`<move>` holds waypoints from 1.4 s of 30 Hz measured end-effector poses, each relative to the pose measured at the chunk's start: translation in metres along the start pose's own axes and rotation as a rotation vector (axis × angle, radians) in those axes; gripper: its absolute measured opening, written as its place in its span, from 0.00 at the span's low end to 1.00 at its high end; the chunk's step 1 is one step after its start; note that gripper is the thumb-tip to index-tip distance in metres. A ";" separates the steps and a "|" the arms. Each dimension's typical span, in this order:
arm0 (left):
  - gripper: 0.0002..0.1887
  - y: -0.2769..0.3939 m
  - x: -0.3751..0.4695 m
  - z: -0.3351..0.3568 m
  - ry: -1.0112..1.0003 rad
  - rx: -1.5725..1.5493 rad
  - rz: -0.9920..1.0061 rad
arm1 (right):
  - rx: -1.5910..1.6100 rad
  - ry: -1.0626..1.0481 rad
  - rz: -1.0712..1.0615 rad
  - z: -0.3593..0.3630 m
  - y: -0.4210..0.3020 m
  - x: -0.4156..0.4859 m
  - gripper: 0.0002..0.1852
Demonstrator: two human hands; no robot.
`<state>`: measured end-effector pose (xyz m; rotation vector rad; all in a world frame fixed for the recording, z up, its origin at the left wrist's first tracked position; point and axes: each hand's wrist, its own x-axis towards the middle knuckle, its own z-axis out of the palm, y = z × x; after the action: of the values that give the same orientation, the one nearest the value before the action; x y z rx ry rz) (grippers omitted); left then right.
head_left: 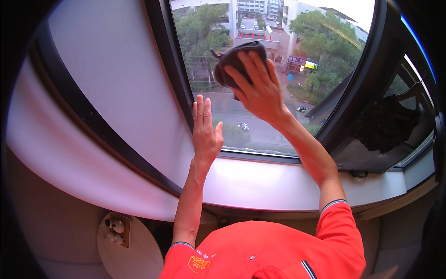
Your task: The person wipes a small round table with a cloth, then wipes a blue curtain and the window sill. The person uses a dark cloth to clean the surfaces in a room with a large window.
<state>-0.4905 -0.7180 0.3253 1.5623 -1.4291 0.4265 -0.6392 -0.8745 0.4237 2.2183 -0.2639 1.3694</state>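
Note:
My right hand (259,85) lies with spread fingers over a dark folded cloth (233,66), pressing it against the upper middle of the window pane (264,139). A loose end of the cloth sticks out at its left. Lower and to the left, my left hand (206,134) is raised with its fingers pointing up and the thumb apart. It holds nothing and is beside the dark window frame (181,83); whether it touches the frame or the glass, I cannot tell.
A white windowsill (258,185) runs below the pane. At the right are a dark panel with a dark garment on a hanger (386,122) and a small black strap (359,173) on the sill. Lower left stands a round table (139,254) bearing a wooden tray (126,240) with a white teapot (118,226).

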 end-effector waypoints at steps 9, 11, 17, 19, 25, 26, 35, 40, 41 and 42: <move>0.32 -0.010 -0.031 -0.017 0.134 -0.117 -0.063 | -0.092 -0.145 -0.249 0.032 -0.031 -0.049 0.34; 0.31 -0.016 -0.043 -0.025 0.142 -0.094 -0.080 | -0.099 -0.137 -0.279 0.017 -0.020 -0.065 0.34; 0.28 -0.027 -0.058 -0.022 0.172 -0.186 -0.225 | 0.031 -0.184 -0.073 0.007 -0.010 -0.056 0.40; 0.28 -0.028 -0.057 -0.019 0.153 -0.161 -0.224 | 0.073 -0.208 -0.070 0.028 -0.029 -0.052 0.43; 0.26 -0.029 -0.057 -0.020 0.159 -0.166 -0.240 | -0.028 -0.307 -0.329 0.068 -0.083 -0.095 0.33; 0.27 -0.030 -0.058 -0.020 0.164 -0.196 -0.251 | -0.061 -0.336 -0.376 0.069 -0.086 -0.106 0.32; 0.28 -0.033 -0.063 -0.020 0.132 -0.168 -0.266 | 0.109 -0.447 -0.338 0.036 -0.044 -0.134 0.34; 0.28 -0.030 -0.062 -0.018 0.117 -0.123 -0.246 | 0.013 -0.488 -0.457 0.074 -0.087 -0.139 0.34; 0.28 -0.030 -0.062 -0.018 0.117 -0.121 -0.244 | -0.025 -0.545 -0.522 0.083 -0.096 -0.143 0.36; 0.28 -0.030 -0.062 -0.018 0.118 -0.117 -0.241 | -0.063 -0.567 -0.548 0.088 -0.104 -0.149 0.36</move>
<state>-0.4730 -0.6713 0.2745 1.5648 -1.1396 0.2809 -0.5976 -0.8476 0.2276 2.3394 0.1076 0.4318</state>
